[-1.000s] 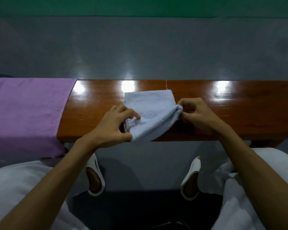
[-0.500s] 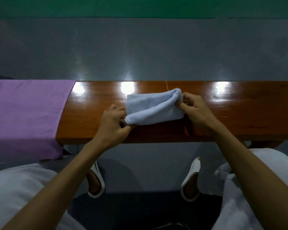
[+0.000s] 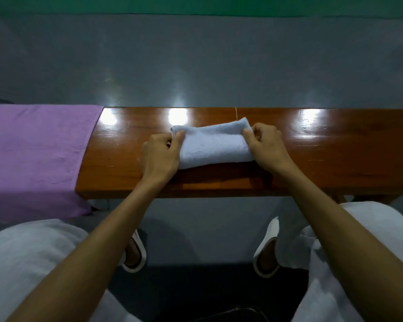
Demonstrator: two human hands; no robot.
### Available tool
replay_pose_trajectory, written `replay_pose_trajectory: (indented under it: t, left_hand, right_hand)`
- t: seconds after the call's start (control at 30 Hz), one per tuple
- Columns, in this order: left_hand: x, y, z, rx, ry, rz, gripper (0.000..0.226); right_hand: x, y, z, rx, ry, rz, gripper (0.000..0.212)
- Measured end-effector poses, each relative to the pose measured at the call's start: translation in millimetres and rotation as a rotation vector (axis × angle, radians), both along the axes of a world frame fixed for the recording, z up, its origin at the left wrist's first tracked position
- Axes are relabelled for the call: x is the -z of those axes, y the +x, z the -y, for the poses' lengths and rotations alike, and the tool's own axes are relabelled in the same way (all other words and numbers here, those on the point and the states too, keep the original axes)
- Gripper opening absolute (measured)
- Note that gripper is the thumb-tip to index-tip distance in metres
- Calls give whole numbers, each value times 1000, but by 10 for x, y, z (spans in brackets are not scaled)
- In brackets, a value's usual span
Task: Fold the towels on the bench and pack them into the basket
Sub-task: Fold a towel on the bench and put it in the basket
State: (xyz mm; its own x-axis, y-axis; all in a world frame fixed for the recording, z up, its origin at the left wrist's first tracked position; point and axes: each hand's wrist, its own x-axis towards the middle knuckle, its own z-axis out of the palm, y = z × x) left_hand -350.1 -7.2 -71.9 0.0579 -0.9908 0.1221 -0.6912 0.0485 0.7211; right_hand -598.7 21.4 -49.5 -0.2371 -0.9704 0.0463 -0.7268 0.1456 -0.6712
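Two hands, two towels on one worktop [image 3: 335, 154].
Left hand [image 3: 159, 156] and right hand [image 3: 264, 147] are pinching the blue towel's [image 3: 213, 145] ends; the purple towel [image 3: 35, 149] is lying left of it.

A single wide-angle view looks out from the person's head, facing forward and steeply down. The surface [image 3: 335, 147] runs level across the middle of the frame, close, within arm's reach. Beyond its far edge the grey floor [image 3: 196, 66] fills the upper half. Both forearms [image 3: 107, 240] enter from the bottom corners; knees [image 3: 28, 252] and slippers [image 3: 264, 252] lie directly beneath the lens.
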Motion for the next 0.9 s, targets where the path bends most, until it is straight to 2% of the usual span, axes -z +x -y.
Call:
replay_pose_trajectory:
  t: [0.13, 0.27, 0.37, 0.47, 0.5, 0.57, 0.63, 0.7, 0.77, 0.9]
  left_hand:
    - [-70, -34, 8, -24, 16, 108, 59]
    - [-86, 1, 15, -10, 28, 62, 57]
    - [-110, 15, -28, -53, 15, -1, 46]
    - [-144, -32, -197, -111, -213, 120, 37]
    - [-155, -86, -276, -71, -311, 181, 35]
    - [-162, -239, -431, 127, -409, 288, 42]
    - [-85, -372, -502, 309, -361, 393, 53]
    - [28, -408, -473, 371, -284, 517, 58]
    - [100, -373, -389, 386, -239, 615, 61]
    - [53, -321, -220, 388, -179, 654, 67]
  right_hand:
    - [58, -13, 5, 7, -31, -122, 34]
    - [91, -9, -40, 12, -68, -218, 31]
    - [84, -6, -31, 81, -91, -232, 25]
    - [12, 59, -100, 180, -364, -291, 24]
    - [-44, 123, -153, 167, -483, -316, 23]
    - [-79, 299, -260, 7, -618, -358, 20]
    - [26, 448, -306, -242, -532, -440, 33]
    - [180, 497, -316, -383, -327, -523, 52]
    - [231, 457, -292, -402, -170, -559, 61]
    - [203, 339, -197, -406, -45, -561, 71]
